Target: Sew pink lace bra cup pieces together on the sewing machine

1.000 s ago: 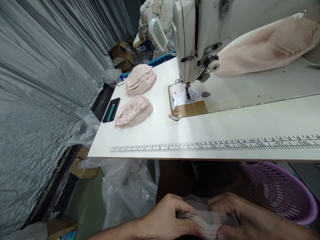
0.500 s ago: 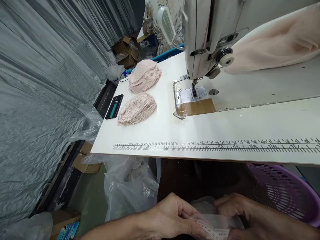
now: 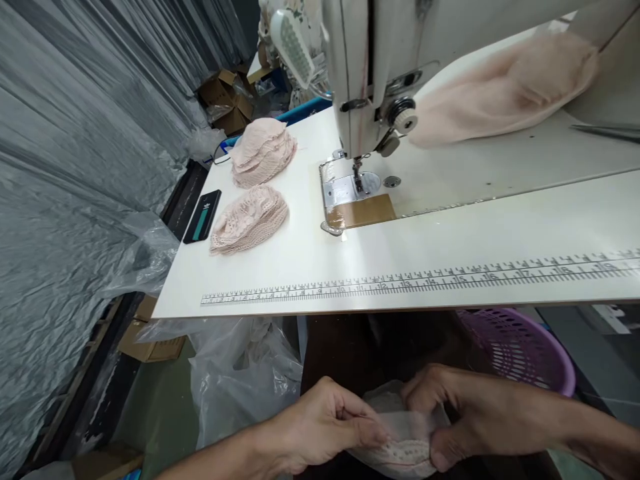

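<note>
Below the table's front edge, my left hand [image 3: 327, 427] and my right hand [image 3: 465, 413] both pinch a small pale pink lace fabric piece [image 3: 400, 443]. The piece is held in my lap, thumbs on its top. Up on the white sewing table [image 3: 450, 233] stands a white sewing machine [image 3: 365, 73] with its needle over the metal plate [image 3: 345, 193]. Two stacks of pink lace pieces lie at the table's left: a near stack [image 3: 249, 219] and a far stack [image 3: 263, 151].
A black phone [image 3: 202, 216] lies by the near stack. Pink fabric [image 3: 500, 93] is bunched behind the machine. A ruler strip [image 3: 400, 283] runs along the table's front. A purple basket [image 3: 515, 347] and clear plastic bags [image 3: 240, 380] sit below. Another person [image 3: 270, 13] is behind.
The view has shifted so the table sits further left and higher. My hands have brought the lace piece slightly up and closer together, still gripping it.
</note>
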### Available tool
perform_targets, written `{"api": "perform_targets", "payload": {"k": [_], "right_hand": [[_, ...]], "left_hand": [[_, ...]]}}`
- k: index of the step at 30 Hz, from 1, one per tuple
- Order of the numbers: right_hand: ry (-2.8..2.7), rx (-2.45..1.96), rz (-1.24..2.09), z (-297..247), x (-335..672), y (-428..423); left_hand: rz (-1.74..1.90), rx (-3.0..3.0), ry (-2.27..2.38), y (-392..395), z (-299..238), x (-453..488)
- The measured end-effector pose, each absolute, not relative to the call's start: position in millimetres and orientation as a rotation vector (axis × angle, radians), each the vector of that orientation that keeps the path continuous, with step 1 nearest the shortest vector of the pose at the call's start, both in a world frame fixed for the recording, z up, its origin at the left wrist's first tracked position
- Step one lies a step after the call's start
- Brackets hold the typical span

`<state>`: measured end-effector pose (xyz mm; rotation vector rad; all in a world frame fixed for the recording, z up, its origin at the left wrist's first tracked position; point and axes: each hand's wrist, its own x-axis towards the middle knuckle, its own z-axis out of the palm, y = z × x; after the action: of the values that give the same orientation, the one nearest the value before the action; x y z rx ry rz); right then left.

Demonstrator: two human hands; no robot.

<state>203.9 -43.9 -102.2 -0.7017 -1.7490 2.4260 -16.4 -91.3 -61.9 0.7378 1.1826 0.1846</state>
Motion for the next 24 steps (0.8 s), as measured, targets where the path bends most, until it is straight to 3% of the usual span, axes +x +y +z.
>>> {"api": "perform_targets", "payload": {"k": [24], "right_hand": [[-1.654,-0.686,2.438,-106,210,-38]], "left_hand": [[0.206,0.767,1.172,-93,-64,-28]]}}
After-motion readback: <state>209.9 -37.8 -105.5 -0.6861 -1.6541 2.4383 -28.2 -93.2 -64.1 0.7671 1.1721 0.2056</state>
